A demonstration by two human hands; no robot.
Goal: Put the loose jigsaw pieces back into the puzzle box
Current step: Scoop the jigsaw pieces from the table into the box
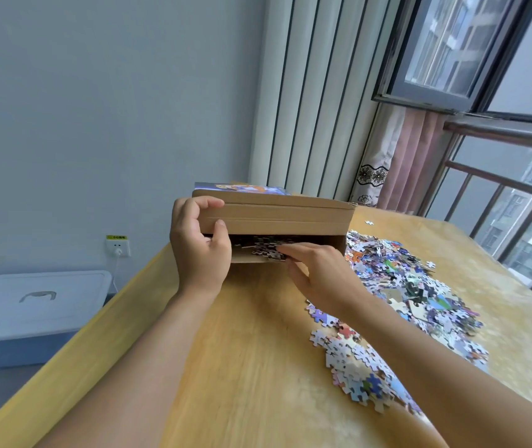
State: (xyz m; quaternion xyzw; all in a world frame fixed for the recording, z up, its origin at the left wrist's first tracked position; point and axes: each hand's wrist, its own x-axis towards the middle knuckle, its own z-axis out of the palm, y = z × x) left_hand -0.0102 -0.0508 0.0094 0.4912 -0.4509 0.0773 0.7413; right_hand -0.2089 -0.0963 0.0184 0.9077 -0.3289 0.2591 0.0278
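The brown cardboard puzzle box [277, 215] lies on its side on the wooden table [242, 367], its open mouth facing me with jigsaw pieces [263, 245] piled inside. My left hand [201, 247] grips the box's raised flap at the left end, fingers over the top edge and thumb on its front. My right hand [316, 270] reaches to the box mouth with straight fingers touching the pieces at the opening. A long heap of loose jigsaw pieces [397, 286] spreads over the table to the right of my right arm.
A pale blue lidded storage bin [35, 305] stands on the floor left of the table, below a wall socket [118, 246]. Curtains [397, 163] and a railed window [500, 189] lie behind the table. Two stray pieces [369, 222] lie near the far edge.
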